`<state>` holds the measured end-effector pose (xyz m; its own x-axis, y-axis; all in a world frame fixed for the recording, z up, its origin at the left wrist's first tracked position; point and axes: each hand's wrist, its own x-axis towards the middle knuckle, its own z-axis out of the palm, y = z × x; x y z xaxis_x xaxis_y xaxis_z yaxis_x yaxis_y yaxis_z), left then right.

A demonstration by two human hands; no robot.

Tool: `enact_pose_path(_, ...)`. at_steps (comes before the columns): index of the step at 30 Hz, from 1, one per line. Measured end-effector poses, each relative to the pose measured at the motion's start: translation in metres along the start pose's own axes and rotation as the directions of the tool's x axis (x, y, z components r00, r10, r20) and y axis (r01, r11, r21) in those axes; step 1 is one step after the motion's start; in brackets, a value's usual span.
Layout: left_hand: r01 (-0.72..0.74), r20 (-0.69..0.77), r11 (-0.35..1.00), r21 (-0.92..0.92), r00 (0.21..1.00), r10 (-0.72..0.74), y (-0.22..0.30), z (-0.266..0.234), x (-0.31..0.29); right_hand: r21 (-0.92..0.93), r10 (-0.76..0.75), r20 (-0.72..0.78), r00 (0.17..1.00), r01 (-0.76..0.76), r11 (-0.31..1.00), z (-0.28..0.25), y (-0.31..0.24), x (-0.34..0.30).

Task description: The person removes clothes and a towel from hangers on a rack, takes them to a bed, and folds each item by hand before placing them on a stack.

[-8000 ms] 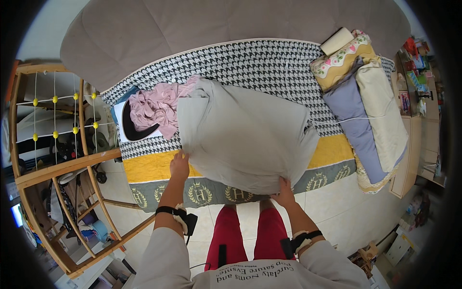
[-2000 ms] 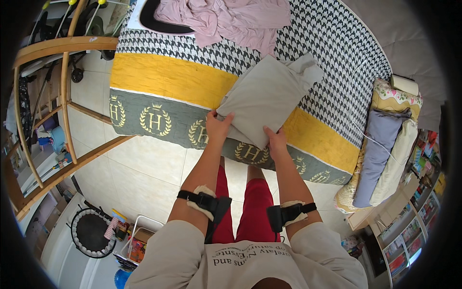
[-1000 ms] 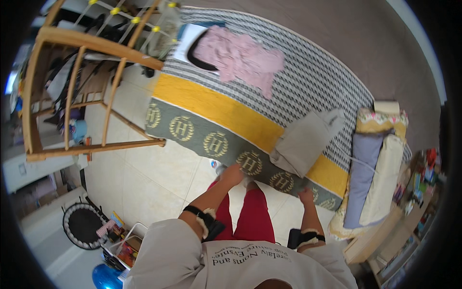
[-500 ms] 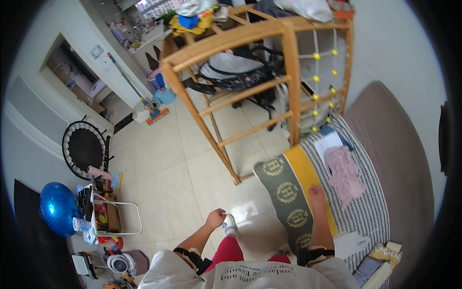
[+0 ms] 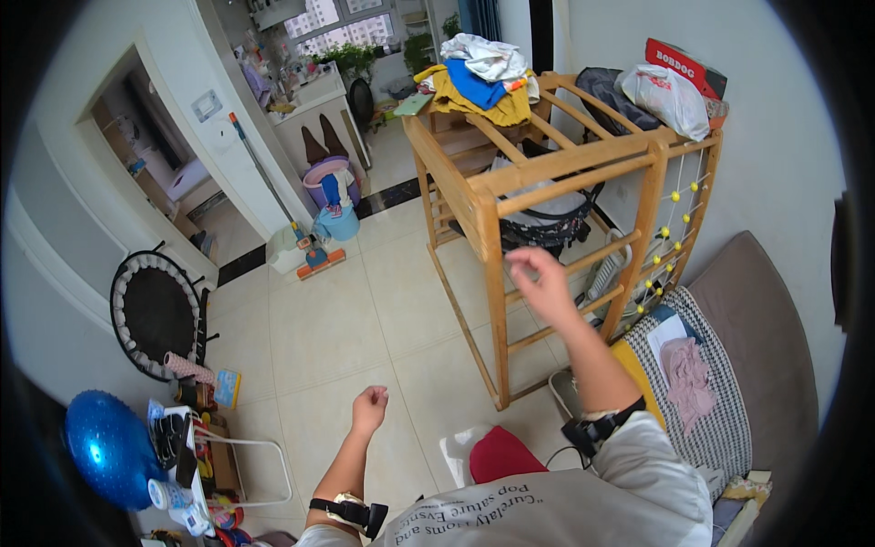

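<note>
My right hand [image 5: 544, 284] is raised in front of the wooden climbing frame [image 5: 497, 301], its fingers loosely bent and apart, with nothing seen in it. Its fingertips overlap the near corner post in view; I cannot tell whether they touch it. Low over the tiled floor, my left hand [image 5: 369, 409] is loosely curled and holds nothing that shows. On top of the frame lie a pile of yellow, blue and white clothes [image 5: 483, 87], a white plastic bag [image 5: 665, 100] and a red box [image 5: 684, 66]. A dark stroller [image 5: 547, 219] stands inside the frame.
At right is a sofa [image 5: 775, 319] with a checked cover and a pink cloth [image 5: 690, 378]. On the left are a small trampoline [image 5: 157, 314], a blue exercise ball [image 5: 109, 451] and a white-framed cart [image 5: 273, 447]. A mop [image 5: 319, 260] leans near a blue bucket [image 5: 337, 221].
My view has lifted and I am nearer the frame. My right hand has moved from over the sofa up to the frame's near post. The left hand has shifted left in view.
</note>
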<state>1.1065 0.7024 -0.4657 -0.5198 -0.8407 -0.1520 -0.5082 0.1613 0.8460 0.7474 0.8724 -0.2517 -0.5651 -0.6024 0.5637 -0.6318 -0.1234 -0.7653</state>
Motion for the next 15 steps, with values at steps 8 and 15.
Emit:
enact_pose_path(8, -0.387, 0.086, 0.917, -0.091, 0.915, 0.395, 0.170, -0.051, 0.207, -0.211, -0.090, 0.071, 0.993, 0.103, 0.972, -0.003, -0.045, 0.228)
enact_pose_path(15, -0.611, 0.183, 0.784, -0.111, 0.763, 0.620, 0.287, -0.088, 0.382, -0.702, 0.237, 0.400, 0.885, 0.130, 0.700, 0.002, -0.062, 0.354)
